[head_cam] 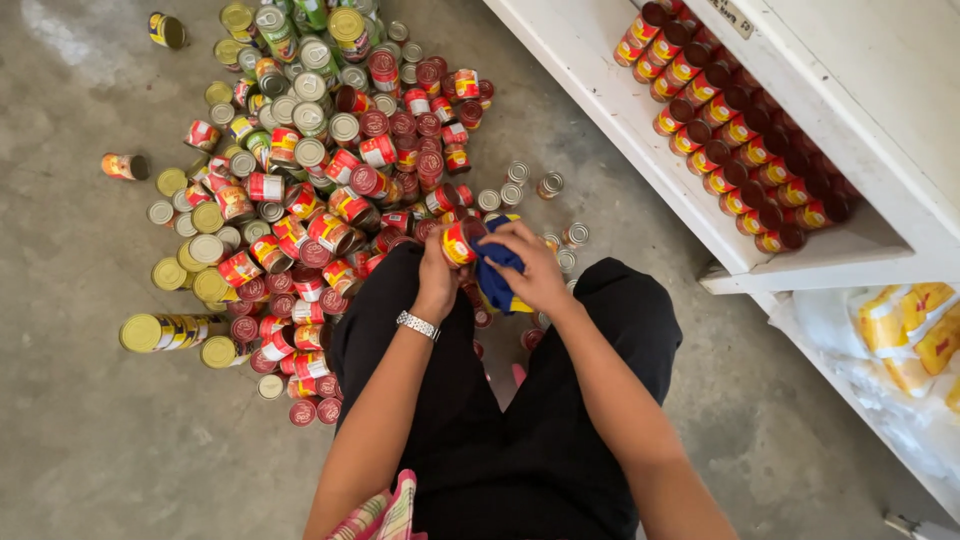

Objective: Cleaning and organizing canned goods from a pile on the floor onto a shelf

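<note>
My left hand (437, 270), with a silver watch on the wrist, grips a small red and yellow can (459, 243) lying on its side. My right hand (530, 265) presses a blue cloth (496, 277) against the can's end. Both hands are held over my knees, which are covered by black trousers (520, 430). Just beyond them a big heap of cans (320, 170) covers the concrete floor.
The heap mixes red cans with yellow and green ones, some standing, some fallen. A white shelf (640, 130) on the right holds rows of red cans (740, 130). Below it lie yellow packets in clear plastic (905, 340). Stray cans (125, 166) lie apart at the left.
</note>
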